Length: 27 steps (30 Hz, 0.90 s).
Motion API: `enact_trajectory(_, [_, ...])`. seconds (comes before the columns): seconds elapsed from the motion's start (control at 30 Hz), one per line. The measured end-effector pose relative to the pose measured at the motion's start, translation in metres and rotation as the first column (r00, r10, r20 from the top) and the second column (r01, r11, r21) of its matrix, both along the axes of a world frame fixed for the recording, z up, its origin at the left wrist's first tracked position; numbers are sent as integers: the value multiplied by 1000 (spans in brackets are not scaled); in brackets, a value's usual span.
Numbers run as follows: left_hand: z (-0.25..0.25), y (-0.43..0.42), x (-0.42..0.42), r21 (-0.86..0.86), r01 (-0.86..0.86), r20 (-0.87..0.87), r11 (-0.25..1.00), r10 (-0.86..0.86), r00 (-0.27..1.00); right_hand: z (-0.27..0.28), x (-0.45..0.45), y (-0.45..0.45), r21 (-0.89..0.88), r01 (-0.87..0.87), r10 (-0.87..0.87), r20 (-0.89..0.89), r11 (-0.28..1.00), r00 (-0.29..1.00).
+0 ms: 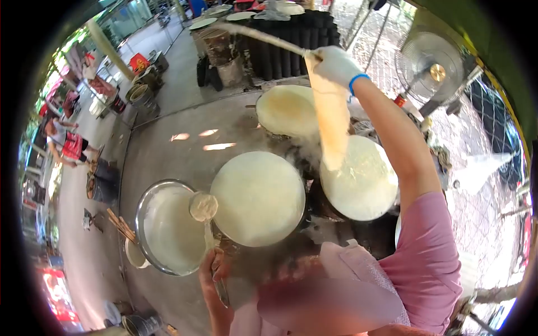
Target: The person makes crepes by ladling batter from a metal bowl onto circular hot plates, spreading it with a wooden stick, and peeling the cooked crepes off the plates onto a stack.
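Note:
My left hand [213, 267] is closed round the handle of a ladle [203, 207], whose bowl holds pale batter beside the rim of a metal basin [141, 242] of white batter. My right hand [334, 66], in a white glove with a blue band at the wrist, is raised and grips a long thin stick [263, 37]. A thin cream-coloured sheet [330, 115] hangs down near that hand, its lower end over a round white steaming surface [361, 182]. Another pale round surface [258, 199] lies between ladle and sheet. Steam rises near the sheet.
A third round surface [284, 111] sits farther back. A standing fan [431, 70] is at the right. Sticks [120, 225] and a small pot [134, 255] flank the basin. A person [64, 137] stands at the far left near dark buckets [102, 179]. Stacked dark cylinders [291, 45] are behind.

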<state>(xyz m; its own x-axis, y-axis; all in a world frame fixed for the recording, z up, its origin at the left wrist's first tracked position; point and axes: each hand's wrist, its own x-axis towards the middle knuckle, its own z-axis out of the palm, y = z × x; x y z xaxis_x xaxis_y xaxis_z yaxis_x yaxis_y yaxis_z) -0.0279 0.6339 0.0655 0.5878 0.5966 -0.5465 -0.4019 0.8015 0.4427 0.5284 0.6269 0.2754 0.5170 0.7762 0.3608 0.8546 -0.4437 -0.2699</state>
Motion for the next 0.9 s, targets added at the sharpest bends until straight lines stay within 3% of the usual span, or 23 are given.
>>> enact_trajectory(0.07, [-4,-2,-6,-74,-101,53,992,105,993,-1,33,33,84,130,-111,-205,988,972])
enact_trajectory(0.13, [-7,-10,-11,-89,-180,82,980,187,979,-44,114,65,211,224,-106,-458,952,883])
enact_trajectory(0.17, [-7,-13,-11,-61,-208,90,976,213,973,-76,153,77,339,259,-65,-490,904,869])
enact_trajectory(0.27, [7,-21,-2,-106,-332,167,937,346,923,-113,152,61,388,366,54,-745,846,665])
enact_trajectory(0.3, [5,-23,-6,-140,-367,202,920,389,899,-128,145,57,353,412,10,-769,840,639])
enact_trajectory(0.4, [-2,-26,-10,-118,-396,278,911,413,867,-260,201,60,474,532,210,-851,702,481])
enact_trajectory(0.47, [2,-24,-7,-140,-343,367,929,371,853,-327,211,59,356,683,115,-921,638,372])
enact_trajectory(0.5, [4,-24,-5,-32,-395,143,918,396,907,-360,212,58,344,750,118,-933,566,339])
enact_trajectory(0.53, [5,-22,-1,12,-423,26,906,422,906,-375,200,54,317,763,91,-941,563,325])
enact_trajectory(0.57, [4,-19,4,23,-439,-9,898,439,898,-415,210,53,267,788,-5,-946,554,324])
enact_trajectory(0.6, [5,-17,7,28,-454,-34,890,455,890,-430,203,50,261,805,32,-957,532,290])
enact_trajectory(0.67, [6,-17,8,37,-478,-63,878,479,875,-427,179,46,98,821,-91,-980,562,179])
enact_trajectory(0.77, [6,-18,2,58,-499,-104,865,502,858,-459,171,48,241,781,-117,-921,576,372])
enact_trajectory(0.87, [1,-9,-9,88,-489,-147,868,497,855,-408,141,42,142,705,-435,-699,695,568])
enact_trajectory(0.9, [-1,-6,-16,104,-480,-177,871,491,853,-436,157,42,47,749,-625,-519,661,583])
